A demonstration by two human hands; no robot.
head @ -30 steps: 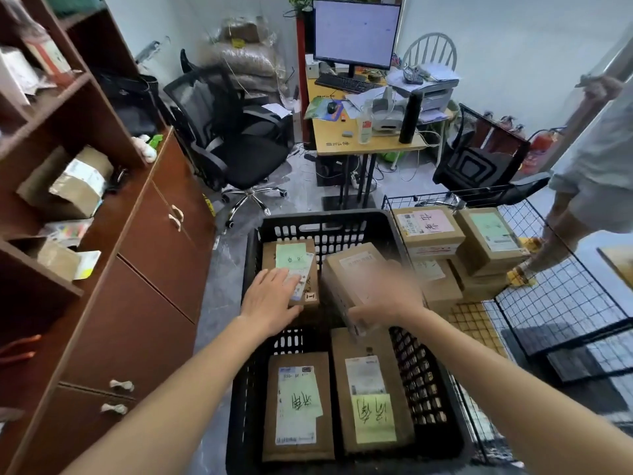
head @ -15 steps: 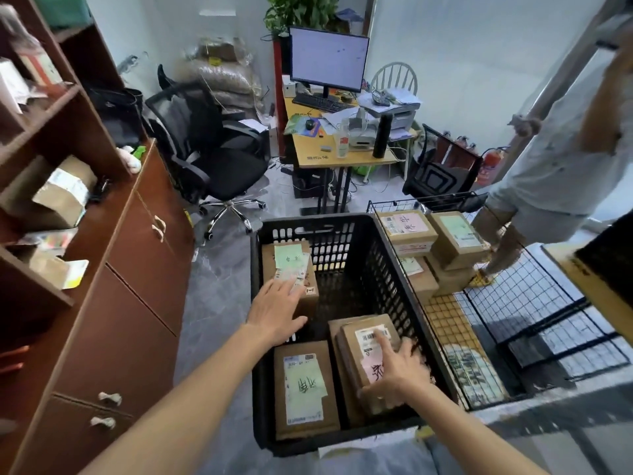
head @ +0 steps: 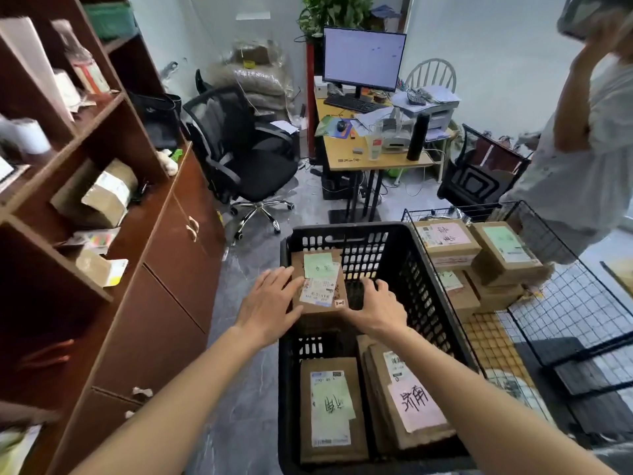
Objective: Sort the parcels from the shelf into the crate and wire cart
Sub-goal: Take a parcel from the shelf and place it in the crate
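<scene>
A black plastic crate [head: 424, 269] stands on the floor in front of me. At its far end a brown parcel with a green label [head: 320, 282] sits raised. My left hand [head: 270, 303] lies with straight fingers against its left edge. My right hand [head: 376, 303] curls round its right near corner. Two more parcels lie flat at the crate's near end, one green-labelled [head: 329, 409] and one pink-labelled [head: 407, 402]. The wire cart [head: 582, 279] to the right holds several stacked parcels [head: 445, 238]. More parcels [head: 106, 193] sit on the brown shelf [head: 113, 296] to the left.
A person [head: 589, 138] stands at the right by the cart's far side. A black office chair [head: 246, 156] and a desk with a monitor [head: 363, 60] are behind the crate. Grey floor lies between shelf and crate.
My right hand has let go of the pink-labelled parcel at the crate's near right and moved forward to the far parcel's right side. My left hand stays on that parcel.
</scene>
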